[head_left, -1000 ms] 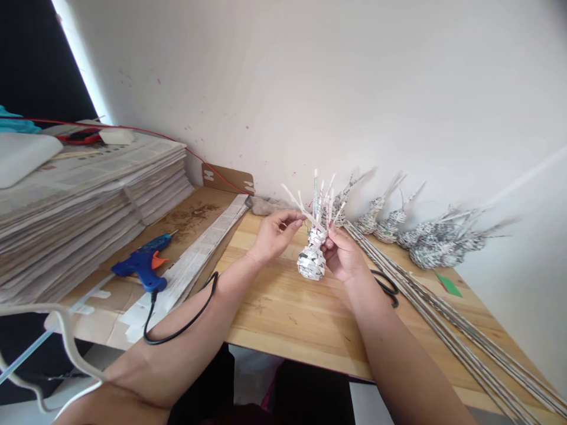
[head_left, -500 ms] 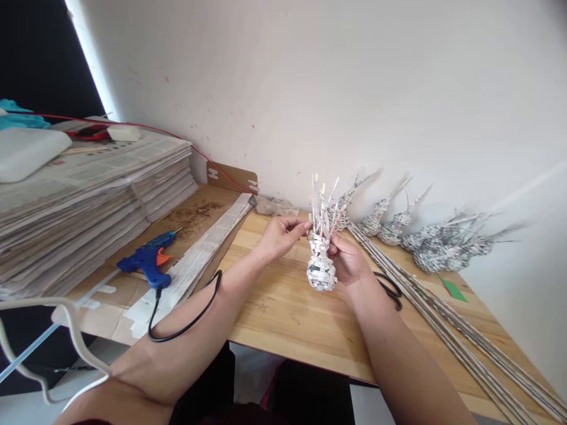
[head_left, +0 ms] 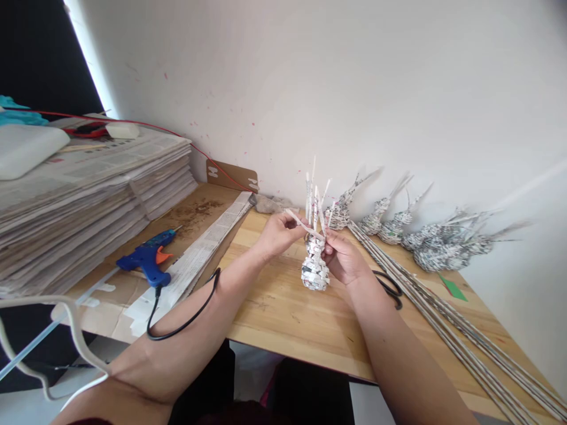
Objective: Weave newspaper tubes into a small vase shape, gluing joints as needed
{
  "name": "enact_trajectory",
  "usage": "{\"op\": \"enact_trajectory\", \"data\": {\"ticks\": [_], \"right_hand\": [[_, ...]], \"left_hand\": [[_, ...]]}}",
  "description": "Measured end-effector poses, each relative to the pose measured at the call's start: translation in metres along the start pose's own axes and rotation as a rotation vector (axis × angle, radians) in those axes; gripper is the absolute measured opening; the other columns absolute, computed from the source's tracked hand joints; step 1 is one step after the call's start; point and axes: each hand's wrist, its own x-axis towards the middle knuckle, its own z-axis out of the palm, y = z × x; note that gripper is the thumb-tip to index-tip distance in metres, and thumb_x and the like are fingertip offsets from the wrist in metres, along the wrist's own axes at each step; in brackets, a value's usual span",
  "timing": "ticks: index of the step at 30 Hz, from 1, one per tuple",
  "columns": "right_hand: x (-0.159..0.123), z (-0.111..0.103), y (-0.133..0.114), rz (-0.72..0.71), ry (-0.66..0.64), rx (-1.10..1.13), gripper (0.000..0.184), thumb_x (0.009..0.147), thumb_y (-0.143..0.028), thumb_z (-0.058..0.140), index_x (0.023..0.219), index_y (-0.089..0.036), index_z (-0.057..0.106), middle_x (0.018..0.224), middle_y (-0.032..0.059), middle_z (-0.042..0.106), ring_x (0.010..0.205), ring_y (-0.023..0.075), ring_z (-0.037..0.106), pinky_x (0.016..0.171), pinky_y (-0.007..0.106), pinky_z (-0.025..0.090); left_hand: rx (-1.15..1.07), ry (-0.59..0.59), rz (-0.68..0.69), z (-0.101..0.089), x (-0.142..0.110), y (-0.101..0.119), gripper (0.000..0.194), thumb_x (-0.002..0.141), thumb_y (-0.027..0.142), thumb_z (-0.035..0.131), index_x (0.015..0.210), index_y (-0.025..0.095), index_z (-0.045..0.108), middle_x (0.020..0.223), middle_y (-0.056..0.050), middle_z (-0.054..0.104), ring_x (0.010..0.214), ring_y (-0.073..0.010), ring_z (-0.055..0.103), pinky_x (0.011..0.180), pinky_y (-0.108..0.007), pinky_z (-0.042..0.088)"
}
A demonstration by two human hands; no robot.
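Observation:
A small woven newspaper vase (head_left: 315,273) with a round body and narrow neck is held upright above the wooden table (head_left: 283,319). Several rolled-paper stakes (head_left: 315,203) stick up from its neck. My right hand (head_left: 346,255) is closed around the right side of the neck. On the other side, my left hand (head_left: 281,235) pinches a white paper strip (head_left: 301,222) that runs slantwise to the top of the neck. Fingers hide part of the neck.
Along the wall lie several similar woven pieces (head_left: 392,227). Long paper rods (head_left: 425,301) cross the table's right side beside black-handled scissors (head_left: 390,286). At left are a blue glue gun (head_left: 148,257), newspaper strips (head_left: 199,254) and a tall newspaper stack (head_left: 88,212).
The vase has turned in my right hand, coming nearer and then moving slightly left again. My left hand now pinches a paper strip bent out to the left.

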Motion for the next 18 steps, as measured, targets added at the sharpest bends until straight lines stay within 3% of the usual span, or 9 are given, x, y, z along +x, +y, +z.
{"op": "enact_trajectory", "data": {"ticks": [5, 15, 18], "right_hand": [[-0.0004, -0.0001, 0.0015, 0.01, -0.01, 0.017, 0.029, 0.064, -0.035, 0.086, 0.065, -0.018, 0.062, 0.049, -0.0073, 0.037, 0.046, 0.0077, 0.037, 0.046, 0.021, 0.035], [-0.0026, 0.0046, 0.0012, 0.072, -0.077, 0.006, 0.03, 0.067, -0.036, 0.085, 0.063, -0.017, 0.061, 0.05, -0.0064, 0.036, 0.049, 0.0079, 0.038, 0.048, 0.02, 0.034], [-0.0012, 0.0041, 0.0022, 0.081, -0.082, -0.01, 0.029, 0.068, -0.036, 0.084, 0.066, -0.018, 0.061, 0.05, -0.0065, 0.036, 0.05, 0.0087, 0.041, 0.049, 0.02, 0.036]], "left_hand": [[-0.175, -0.058, -0.032, 0.0016, -0.0016, -0.0001, 0.027, 0.069, 0.037, 0.077, 0.078, 0.014, 0.066, 0.066, 0.003, 0.058, 0.052, -0.005, 0.04, 0.048, -0.02, 0.03], [-0.239, -0.176, 0.201, 0.0038, -0.0031, 0.0019, 0.027, 0.078, 0.036, 0.076, 0.082, 0.013, 0.062, 0.073, 0.001, 0.062, 0.061, -0.0059, 0.054, 0.059, -0.019, 0.045], [-0.211, -0.213, 0.199, 0.0047, -0.0032, -0.0015, 0.027, 0.082, 0.038, 0.072, 0.085, 0.014, 0.058, 0.073, 0.002, 0.061, 0.056, -0.0046, 0.052, 0.052, -0.017, 0.043]]}}
